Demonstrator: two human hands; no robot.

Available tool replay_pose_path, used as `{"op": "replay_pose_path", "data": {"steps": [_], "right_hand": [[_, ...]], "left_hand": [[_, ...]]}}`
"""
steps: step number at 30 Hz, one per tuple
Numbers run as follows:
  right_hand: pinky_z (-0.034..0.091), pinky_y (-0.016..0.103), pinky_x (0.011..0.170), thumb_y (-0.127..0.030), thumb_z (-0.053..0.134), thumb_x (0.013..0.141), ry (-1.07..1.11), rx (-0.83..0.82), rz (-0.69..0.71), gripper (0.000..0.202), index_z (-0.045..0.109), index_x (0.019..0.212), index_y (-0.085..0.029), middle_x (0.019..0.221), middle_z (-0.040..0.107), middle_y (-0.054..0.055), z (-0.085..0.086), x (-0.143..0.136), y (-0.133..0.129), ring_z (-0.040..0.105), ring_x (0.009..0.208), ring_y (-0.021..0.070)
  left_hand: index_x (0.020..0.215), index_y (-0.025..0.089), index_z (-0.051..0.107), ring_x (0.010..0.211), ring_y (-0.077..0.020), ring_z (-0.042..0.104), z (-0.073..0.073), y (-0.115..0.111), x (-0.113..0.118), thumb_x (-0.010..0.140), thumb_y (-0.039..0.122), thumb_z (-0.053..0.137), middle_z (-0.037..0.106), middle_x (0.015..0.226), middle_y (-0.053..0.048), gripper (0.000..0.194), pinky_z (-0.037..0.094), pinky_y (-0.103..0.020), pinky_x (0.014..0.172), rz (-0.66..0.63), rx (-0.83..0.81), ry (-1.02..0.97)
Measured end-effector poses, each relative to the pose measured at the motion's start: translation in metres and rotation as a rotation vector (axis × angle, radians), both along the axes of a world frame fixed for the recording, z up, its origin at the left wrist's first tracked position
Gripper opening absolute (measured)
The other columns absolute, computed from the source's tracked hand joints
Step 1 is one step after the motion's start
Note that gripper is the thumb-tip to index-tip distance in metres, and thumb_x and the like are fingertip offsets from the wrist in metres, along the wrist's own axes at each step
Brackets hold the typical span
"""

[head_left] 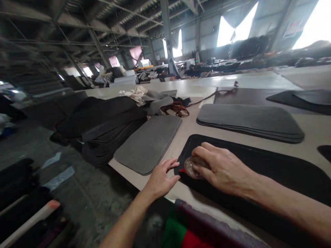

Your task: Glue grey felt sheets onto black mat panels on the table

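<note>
A pile of dark sheets [103,113] overhangs the edge of the pale bench [186,127]. Just right of the pile lies 1 flat grey panel [150,143]; well to its right is a stack of grey panels [248,119] with rounded corners. Behind the pile, toward its right, are a crumpled cream cloth [138,93] and a tangle of brown straps [178,109]. Below and left of the pile, 2 pale scraps [58,177] lie on the grey floor [88,193] near dark rolls [18,172]. Far beyond the pile stands a metal column [167,34].
</note>
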State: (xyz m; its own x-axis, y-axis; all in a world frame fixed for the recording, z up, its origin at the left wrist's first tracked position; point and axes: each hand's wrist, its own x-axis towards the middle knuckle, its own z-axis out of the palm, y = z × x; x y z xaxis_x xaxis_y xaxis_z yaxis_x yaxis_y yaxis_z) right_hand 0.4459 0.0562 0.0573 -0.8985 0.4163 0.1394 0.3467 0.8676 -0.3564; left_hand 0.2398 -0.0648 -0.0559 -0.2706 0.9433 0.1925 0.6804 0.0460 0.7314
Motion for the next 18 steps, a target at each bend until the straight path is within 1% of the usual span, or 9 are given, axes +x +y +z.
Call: {"op": "replay_pose_path", "data": {"steps": [4, 7, 13, 18], "right_hand": [[0.035, 0.03, 0.066, -0.024, 0.053, 0.09, -0.07, 0.006, -0.02, 0.006, 0.058, 0.094, -0.022, 0.089, 0.055, 0.002, 0.014, 0.006, 0.004, 0.056, 0.076, 0.018], [0.034, 0.029, 0.064, -0.024, 0.055, 0.088, -0.099, 0.005, -0.034, 0.004, 0.058, 0.09, -0.023, 0.088, 0.057, 0.001, 0.022, 0.014, 0.009, 0.056, 0.075, 0.0179], [0.034, 0.03, 0.062, -0.022, 0.058, 0.086, -0.091, 0.03, -0.041, 0.002, 0.06, 0.086, -0.024, 0.085, 0.06, 0.002, 0.024, 0.034, 0.016, 0.056, 0.071, 0.0179], [0.037, 0.03, 0.063, -0.023, 0.059, 0.087, -0.076, 0.007, -0.072, 0.002, 0.06, 0.086, -0.024, 0.085, 0.062, 0.001, 0.026, 0.062, 0.02, 0.056, 0.072, 0.0176]], "left_hand": [[0.134, 0.02, 0.055, 0.12, -0.0208, 0.065, 0.002, 0.0, 0.001, 0.075, 0.014, 0.071, 0.071, 0.125, -0.006, 0.061, 0.047, -0.038, 0.11, 0.012, 0.001, 0.02], [0.134, 0.02, 0.055, 0.121, -0.0221, 0.064, 0.003, -0.001, 0.0, 0.076, 0.016, 0.072, 0.072, 0.125, -0.007, 0.06, 0.046, -0.04, 0.111, 0.014, -0.003, 0.026], [0.136, 0.02, 0.053, 0.121, -0.0227, 0.065, 0.001, -0.001, -0.002, 0.078, 0.019, 0.072, 0.07, 0.128, -0.008, 0.06, 0.047, -0.041, 0.111, -0.005, -0.009, 0.018], [0.135, 0.021, 0.053, 0.121, -0.0238, 0.065, -0.001, 0.0, -0.005, 0.081, 0.023, 0.071, 0.071, 0.127, -0.009, 0.057, 0.048, -0.042, 0.11, -0.006, -0.006, 0.055]]}}
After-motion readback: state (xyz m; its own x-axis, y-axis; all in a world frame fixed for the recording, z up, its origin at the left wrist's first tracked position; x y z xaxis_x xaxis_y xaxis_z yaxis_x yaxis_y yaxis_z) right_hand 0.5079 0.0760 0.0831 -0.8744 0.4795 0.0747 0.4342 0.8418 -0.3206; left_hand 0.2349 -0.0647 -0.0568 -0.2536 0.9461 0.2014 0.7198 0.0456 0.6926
